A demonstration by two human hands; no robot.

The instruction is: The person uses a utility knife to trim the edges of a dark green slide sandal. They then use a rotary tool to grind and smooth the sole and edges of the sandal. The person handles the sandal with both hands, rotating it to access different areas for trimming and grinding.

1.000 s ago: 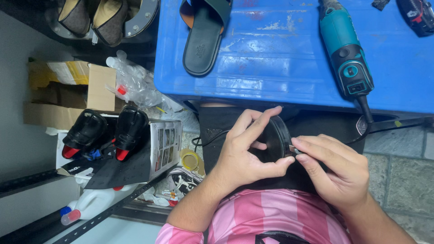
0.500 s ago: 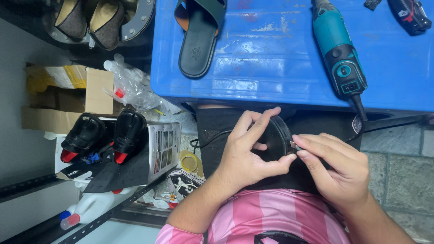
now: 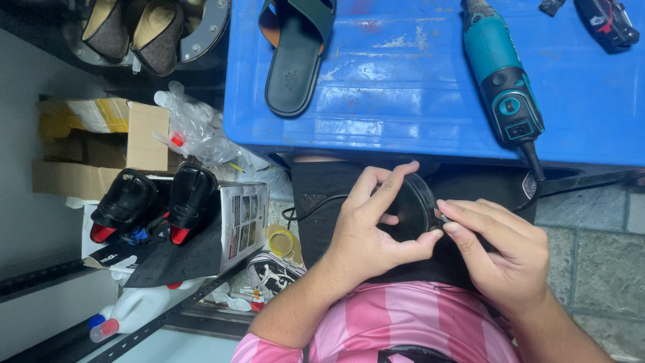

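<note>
Disc [image 3: 410,212], black and round, sits over the person's lap just below the edge of the blue table [image 3: 403,87]. Left hand [image 3: 366,232] grasps it, thumb beneath the rim and forefinger arched over the top. Right hand [image 3: 500,259] pinches the disc's right rim with thumb and fingertips. On the table lie a dark sandal [image 3: 295,57] and a teal grinder [image 3: 504,81], well apart. Left of the table, two black shoes [image 3: 158,202] rest on a box beside a cardboard carton [image 3: 101,144].
</note>
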